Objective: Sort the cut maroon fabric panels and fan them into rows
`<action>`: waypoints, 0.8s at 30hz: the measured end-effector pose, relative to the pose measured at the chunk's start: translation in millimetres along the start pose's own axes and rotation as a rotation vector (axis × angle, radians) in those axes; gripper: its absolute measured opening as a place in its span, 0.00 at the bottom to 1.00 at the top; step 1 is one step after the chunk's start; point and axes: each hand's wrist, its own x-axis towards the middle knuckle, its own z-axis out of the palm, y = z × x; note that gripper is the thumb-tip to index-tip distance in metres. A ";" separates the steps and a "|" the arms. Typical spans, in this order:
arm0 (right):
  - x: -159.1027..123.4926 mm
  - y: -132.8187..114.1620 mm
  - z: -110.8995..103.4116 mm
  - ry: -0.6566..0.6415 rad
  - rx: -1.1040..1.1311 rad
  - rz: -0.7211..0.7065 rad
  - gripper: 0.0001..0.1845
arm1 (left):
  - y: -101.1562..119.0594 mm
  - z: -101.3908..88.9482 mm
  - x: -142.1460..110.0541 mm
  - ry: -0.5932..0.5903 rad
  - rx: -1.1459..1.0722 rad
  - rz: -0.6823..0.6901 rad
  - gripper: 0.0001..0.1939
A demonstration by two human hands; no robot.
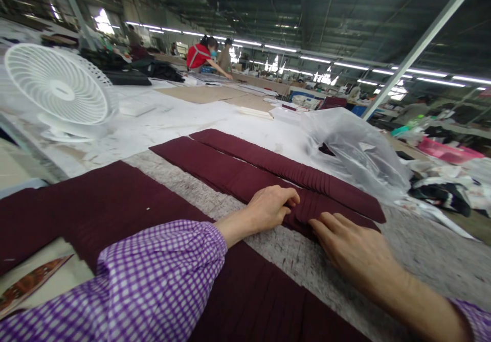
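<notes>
Two long strips of pleated maroon fabric [230, 171] lie side by side on the grey worktable [422, 250]. My left hand [270, 206] rests on the near strip with its fingers curled, pinching the pleats at the strip's end. Just to its right, my right hand [353, 247] lies on the same strip's edge, fingers pressed together against the cloth. A larger maroon fabric sheet [107, 204] spreads under my left forearm in its purple checked sleeve [153, 280].
A white fan [57, 89] stands at the far left. A crumpled clear plastic bag [356, 150] lies right of the strips. A person in red [199, 55] leans over a far table. Cloth scraps pile at the right edge [441, 188].
</notes>
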 end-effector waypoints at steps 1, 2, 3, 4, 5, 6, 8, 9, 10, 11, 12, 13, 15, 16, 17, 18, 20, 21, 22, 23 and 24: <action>-0.3 -0.4 0.1 0.030 -0.014 -0.018 0.14 | -0.3 -0.1 0.1 -0.003 -0.003 -0.003 0.13; -0.5 -0.6 0.1 0.054 -0.023 -0.033 0.16 | -0.5 -0.3 0.0 -0.007 -0.003 -0.001 0.13; -0.6 -0.7 0.0 0.069 -0.028 -0.042 0.17 | -0.7 -0.4 -0.2 -0.011 -0.001 0.003 0.14; -0.6 -0.7 -0.1 0.078 -0.029 -0.048 0.18 | -0.9 -0.4 -0.4 -0.016 0.002 0.009 0.14; -0.6 -0.8 -0.3 0.083 -0.029 -0.052 0.18 | -1.1 -0.5 -0.7 -0.021 0.006 0.016 0.14; -0.7 -0.8 -0.5 0.086 -0.028 -0.058 0.19 | -1.3 -0.5 -1.0 -0.026 0.010 0.023 0.14; -0.9 -1.1 -0.7 0.104 -0.031 -0.072 0.19 | -1.7 -0.5 -1.2 -0.032 0.019 0.032 0.14; -1.0 -1.3 -0.7 0.116 -0.036 -0.083 0.19 | -1.7 -0.5 -1.1 -0.033 0.022 0.033 0.14; -1.0 -1.5 -0.6 0.128 -0.043 -0.094 0.19 | -1.8 -0.4 -0.9 -0.034 0.025 0.034 0.14; -1.0 -1.7 -0.4 0.138 -0.050 -0.102 0.19 | -1.8 -0.4 -0.6 -0.035 0.028 0.034 0.14; -1.0 -1.9 -0.2 0.142 -0.054 -0.109 0.19 | -1.7 -0.3 -0.4 -0.036 0.031 0.035 0.14; -0.9 -2.1 0.0 0.141 -0.057 -0.112 0.19 | -1.6 -0.3 -0.2 -0.037 0.035 0.035 0.14; -0.8 -2.6 0.6 0.129 -0.058 -0.115 0.19 | -1.3 -0.3 0.0 -0.040 0.042 0.036 0.14; -0.7 -2.9 1.0 0.124 -0.059 -0.114 0.19 | -1.1 -0.4 0.0 -0.042 0.046 0.036 0.14; -0.6 -3.1 1.3 0.123 -0.061 -0.114 0.18 | -0.9 -0.5 -0.1 -0.044 0.051 0.037 0.15; -0.5 -3.4 1.5 0.126 -0.064 -0.117 0.18 | -0.7 -0.6 -0.2 -0.045 0.058 0.038 0.15; -0.1 -4.2 1.7 0.137 -0.068 -0.127 0.17 | -0.3 -1.0 -0.4 -0.050 0.072 0.042 0.15; 0.1 -4.7 1.7 0.139 -0.071 -0.132 0.17 | -0.1 -1.1 -0.5 -0.053 0.082 0.045 0.15; 0.3 -5.2 1.6 0.137 -0.076 -0.137 0.17 | -0.1 -1.1 -0.6 -0.057 0.092 0.051 0.15; 0.5 -5.8 1.5 0.134 -0.082 -0.142 0.16 | -0.1 -1.0 -0.7 -0.061 0.104 0.058 0.15; 0.7 -6.3 1.5 0.127 -0.090 -0.146 0.16 | -0.4 -0.7 -0.9 -0.065 0.117 0.068 0.16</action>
